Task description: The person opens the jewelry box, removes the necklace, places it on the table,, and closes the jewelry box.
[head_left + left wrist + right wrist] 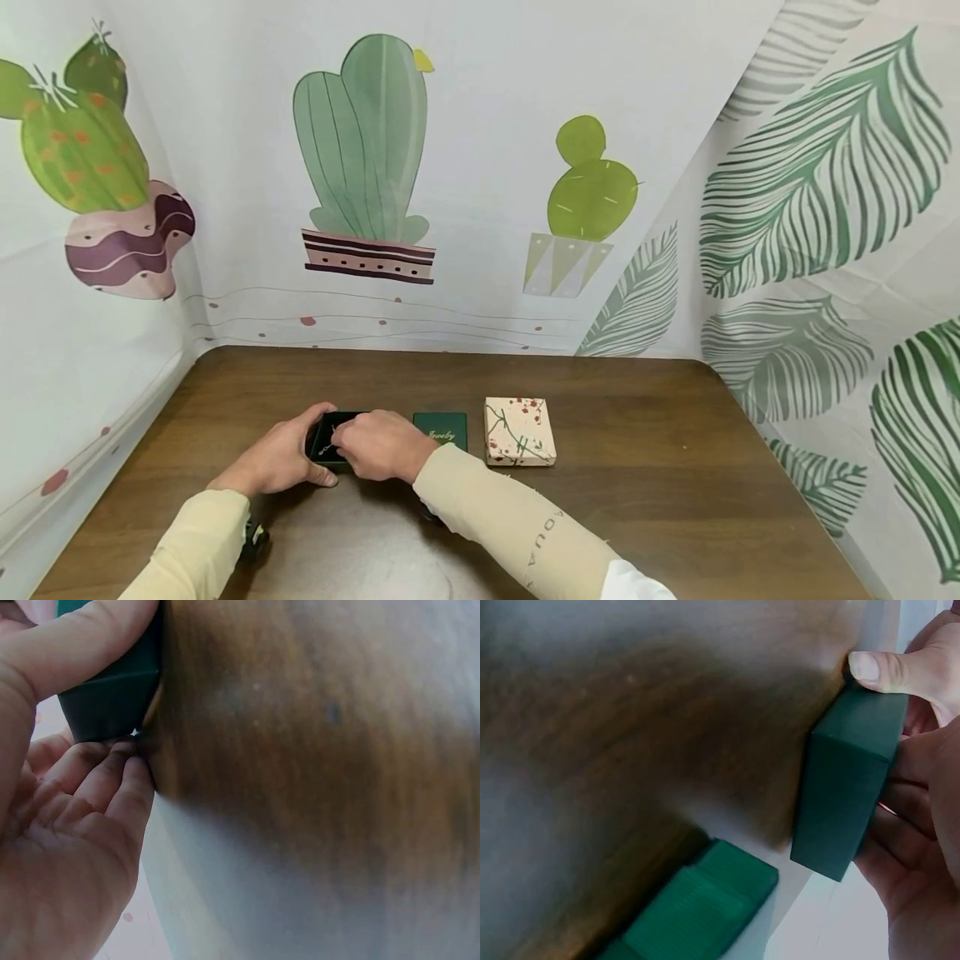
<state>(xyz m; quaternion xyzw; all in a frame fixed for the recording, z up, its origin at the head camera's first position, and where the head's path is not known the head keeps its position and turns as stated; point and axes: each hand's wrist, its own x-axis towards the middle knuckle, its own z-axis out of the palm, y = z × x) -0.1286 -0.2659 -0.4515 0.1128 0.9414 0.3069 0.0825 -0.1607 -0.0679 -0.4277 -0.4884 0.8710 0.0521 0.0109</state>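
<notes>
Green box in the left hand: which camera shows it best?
The right wrist view: the green box is big there, with two outer sides mostly uncovered. Head view: smaller, partly behind the right hand. Left wrist view: cut off, with the left hand covering part.

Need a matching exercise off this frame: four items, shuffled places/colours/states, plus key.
1. left hand
2. right hand
3. blossom-print box
4. green piece lettered "Jewelry"

A. over the mouth of the open dark-green box
B. immediately left of the blossom-print box
C. gripping the open dark-green box from outside
D. cream-coloured

Pairs: 1-C, 2-A, 3-D, 4-B
</notes>
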